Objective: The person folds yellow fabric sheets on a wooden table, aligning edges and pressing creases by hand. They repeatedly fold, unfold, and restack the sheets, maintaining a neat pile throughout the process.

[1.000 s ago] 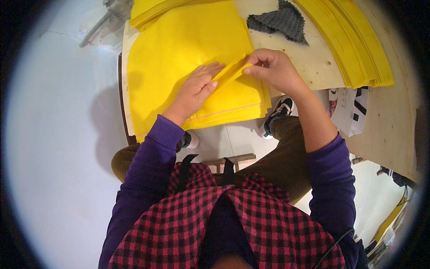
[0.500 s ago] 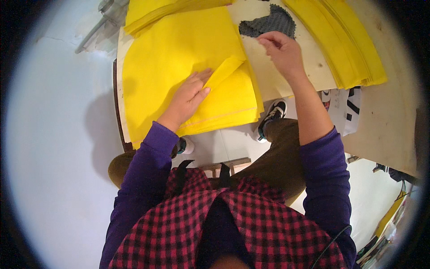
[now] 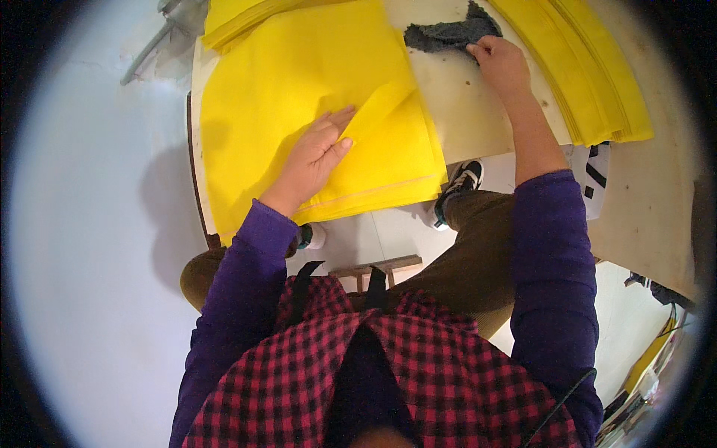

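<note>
A stack of yellow fabric sheets [image 3: 284,82] lies on the table before me. My left hand [image 3: 315,155] rests flat on its top sheet, fingers stretched out and thumb apart. Right beside those fingers, a folded-over flap [image 3: 382,106] of the top sheet rises toward the stack's right edge; some fingertips are partly hidden by it. Farther off to the right, my right hand [image 3: 504,63] is closed in a pinch at the near edge of a crumpled dark grey ribbed cloth [image 3: 444,35], which lies on the bare wood.
More yellow fabric [image 3: 258,21] is piled at the far left. A fanned stack of yellow strips [image 3: 579,75] runs along the right of the wooden tabletop [image 3: 467,104]. Below the table edge are my shoes, and a wooden stool [image 3: 377,269] shows between my legs.
My right hand has moved right and slightly farther off, now pinching the grey cloth, whose shape has changed. My left hand stays on the yellow stack, and the flap looks wider.
</note>
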`<state>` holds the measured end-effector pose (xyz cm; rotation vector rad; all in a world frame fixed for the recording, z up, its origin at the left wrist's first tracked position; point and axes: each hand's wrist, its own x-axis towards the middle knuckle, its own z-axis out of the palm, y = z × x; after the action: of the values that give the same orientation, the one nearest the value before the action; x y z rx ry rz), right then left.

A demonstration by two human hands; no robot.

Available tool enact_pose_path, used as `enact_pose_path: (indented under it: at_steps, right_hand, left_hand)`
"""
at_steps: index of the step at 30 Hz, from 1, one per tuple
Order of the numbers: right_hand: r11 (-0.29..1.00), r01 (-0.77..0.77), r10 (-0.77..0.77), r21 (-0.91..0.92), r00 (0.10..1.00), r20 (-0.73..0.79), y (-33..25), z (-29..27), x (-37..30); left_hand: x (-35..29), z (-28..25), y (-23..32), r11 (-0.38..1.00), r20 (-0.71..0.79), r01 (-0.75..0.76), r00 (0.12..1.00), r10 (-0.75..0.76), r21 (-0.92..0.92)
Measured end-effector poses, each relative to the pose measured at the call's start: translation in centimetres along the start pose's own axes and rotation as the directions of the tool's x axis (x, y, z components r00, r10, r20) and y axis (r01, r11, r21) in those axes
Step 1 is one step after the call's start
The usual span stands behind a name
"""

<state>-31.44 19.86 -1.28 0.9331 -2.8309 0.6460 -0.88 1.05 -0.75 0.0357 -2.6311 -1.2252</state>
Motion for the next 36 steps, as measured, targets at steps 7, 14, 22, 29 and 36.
enact_pose_path:
  at_steps: [7, 14, 22, 29, 36]
  right_hand:
    - [1.000, 0.013, -0.014, -0.013, 0.998, -0.065, -1.1, -2.3, -2.6]
    - [0.771, 0.242, -0.334, 0.589, 0.941, 0.050, -1.9, -4.2, -6.9]
    - [0.636, 0.270, -0.645, 0.723, 0.700, 0.307, -5.2, -1.5, -9.9]
    - [0.623, 0.303, -0.624, 0.721, 0.748, 0.225, -5.6, -0.4, -9.5]
    - [0.650, 0.351, -0.617, 0.674, 0.762, 0.198, -6.3, -1.1, -8.7]
  left_hand:
    - [0.0, -0.1, 0.0, 1.000, 0.013, 0.008, 1.000, -0.008, -0.001]
    - [-0.1, 0.2, -0.2, 0.999, -0.002, 0.009, 1.000, -0.009, -0.035]
    - [0.0, 0.1, 0.2, 0.998, -0.004, 0.026, 1.000, -0.026, -0.062]
    - [0.0, 0.0, 0.6, 0.998, 0.004, 0.056, 0.998, -0.056, -0.042]
    - [0.3, -0.1, 0.4, 0.999, 0.025, -0.009, 1.000, 0.010, -0.032]
